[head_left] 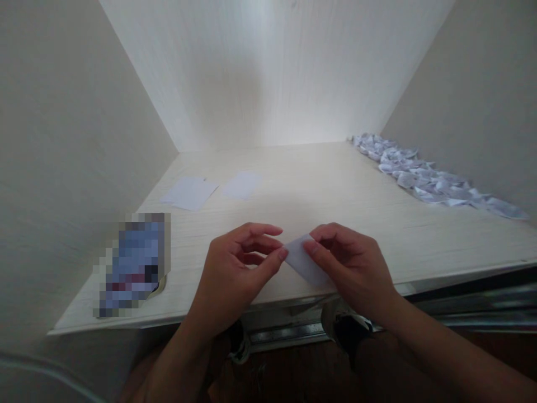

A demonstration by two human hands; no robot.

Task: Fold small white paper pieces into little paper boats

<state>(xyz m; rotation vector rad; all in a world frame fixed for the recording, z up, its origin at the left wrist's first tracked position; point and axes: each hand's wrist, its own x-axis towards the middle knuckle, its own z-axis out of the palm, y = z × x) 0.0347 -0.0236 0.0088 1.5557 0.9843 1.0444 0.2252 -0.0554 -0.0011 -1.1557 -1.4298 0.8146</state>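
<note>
A small white piece of paper (pixel 308 263) is held between both hands above the front edge of the white surface. My right hand (pixel 356 260) grips its upper right side, thumb on top and fingers behind. At the paper's left corner, the thumb and a fingertip of my left hand (pixel 241 263) pinch it, while the index finger stretches out above. Beyond my left hand lie a stack of white paper sheets (pixel 191 193) and a separate white sheet (pixel 242 185), both flat.
Many folded white paper pieces (pixel 432 182) lie in a long pile along the right wall. A blurred-out device, perhaps a phone, (pixel 134 260) rests at the front left. Walls enclose the surface (pixel 302 173) on three sides. Shoes (pixel 346 324) show below its edge.
</note>
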